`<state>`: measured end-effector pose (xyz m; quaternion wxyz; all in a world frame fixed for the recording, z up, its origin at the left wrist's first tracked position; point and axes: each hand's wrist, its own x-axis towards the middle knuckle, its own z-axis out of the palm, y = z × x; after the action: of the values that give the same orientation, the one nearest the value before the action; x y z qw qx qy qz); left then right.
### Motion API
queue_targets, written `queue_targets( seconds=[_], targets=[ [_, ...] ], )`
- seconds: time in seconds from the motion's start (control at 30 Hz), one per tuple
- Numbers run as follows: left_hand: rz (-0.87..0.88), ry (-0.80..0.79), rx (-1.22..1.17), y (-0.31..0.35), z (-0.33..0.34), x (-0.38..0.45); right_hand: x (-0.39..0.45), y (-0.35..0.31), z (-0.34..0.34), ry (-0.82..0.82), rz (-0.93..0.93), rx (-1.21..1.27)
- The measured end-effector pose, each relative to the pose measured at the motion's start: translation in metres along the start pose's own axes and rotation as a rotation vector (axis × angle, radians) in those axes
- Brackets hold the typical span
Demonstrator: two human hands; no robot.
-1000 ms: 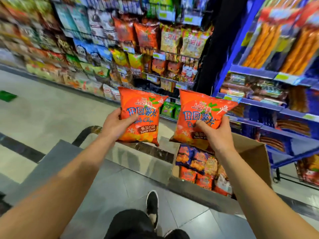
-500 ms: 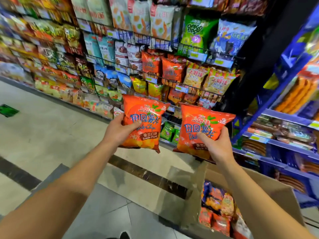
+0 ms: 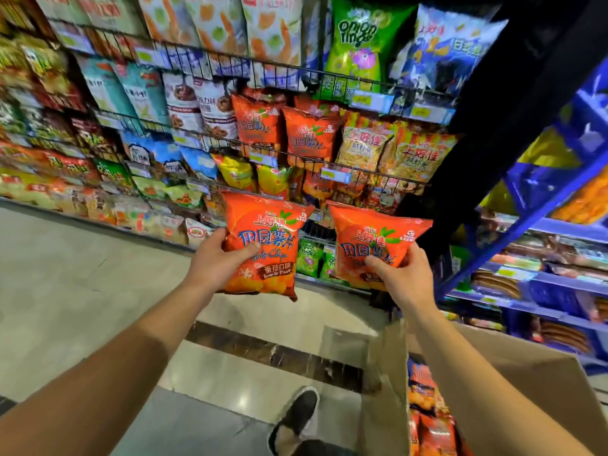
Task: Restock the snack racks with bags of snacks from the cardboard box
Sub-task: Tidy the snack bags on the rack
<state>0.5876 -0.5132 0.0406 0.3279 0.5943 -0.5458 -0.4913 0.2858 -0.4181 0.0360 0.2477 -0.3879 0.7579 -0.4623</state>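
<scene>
My left hand (image 3: pixel 215 263) grips an orange tomato chip bag (image 3: pixel 266 238) by its left edge. My right hand (image 3: pixel 403 279) holds a second orange chip bag (image 3: pixel 375 240) from below, thumb across its front. Both bags are upright in the air in front of the wire snack racks (image 3: pixel 296 156). On a rack above them stand matching orange bags (image 3: pixel 289 130). The open cardboard box (image 3: pixel 533 373) sits at the lower right, with several snack bags (image 3: pixel 424 409) inside.
A blue shelf unit (image 3: pixel 559 225) with packaged sausages stands to the right. A black pillar (image 3: pixel 493 110) separates it from the racks. Tiled floor (image 3: pixel 82 274) stretches left along the aisle. My shoe (image 3: pixel 296 413) is beside the box.
The view has tilted up and come closer to the racks. Both hands have carried their bags up and forward, away from the box.
</scene>
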Motion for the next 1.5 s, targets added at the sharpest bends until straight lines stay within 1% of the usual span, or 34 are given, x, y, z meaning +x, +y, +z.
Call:
queue_targets(
  seconds=[0.13,0.4,0.6,0.7,0.83,0.97,1.2,1.33,1.5],
  targets=[
    [-0.024,-0.026,0.0,0.001,0.022,0.062,0.065,0.02,0.028,0.053,0.031,0.008],
    [-0.011,-0.042,-0.024,-0.007,0.062,0.164,0.167,0.054,0.07,-0.003,0.025,0.048],
    [0.009,-0.091,-0.037,-0.032,0.09,0.235,0.22,0.078,0.104,0.001,0.046,0.147],
    [0.037,-0.106,-0.051,-0.051,0.104,0.271,0.241,0.094,0.125,0.004,0.033,0.153],
    [0.099,-0.134,-0.045,-0.083,0.123,0.32,0.265,0.125,0.154,0.053,0.0,0.132],
    [0.14,-0.138,-0.091,-0.115,0.143,0.358,0.287,0.155,0.177,0.155,-0.045,0.16],
    [0.201,-0.106,-0.172,-0.175,0.176,0.412,0.329,0.214,0.22,0.173,-0.046,0.164],
    [0.257,-0.083,-0.35,-0.203,0.197,0.431,0.357,0.232,0.229,0.29,-0.154,0.098],
    [0.326,-0.038,-0.391,-0.209,0.212,0.445,0.392,0.238,0.228,0.241,-0.232,-0.017]
  ],
)
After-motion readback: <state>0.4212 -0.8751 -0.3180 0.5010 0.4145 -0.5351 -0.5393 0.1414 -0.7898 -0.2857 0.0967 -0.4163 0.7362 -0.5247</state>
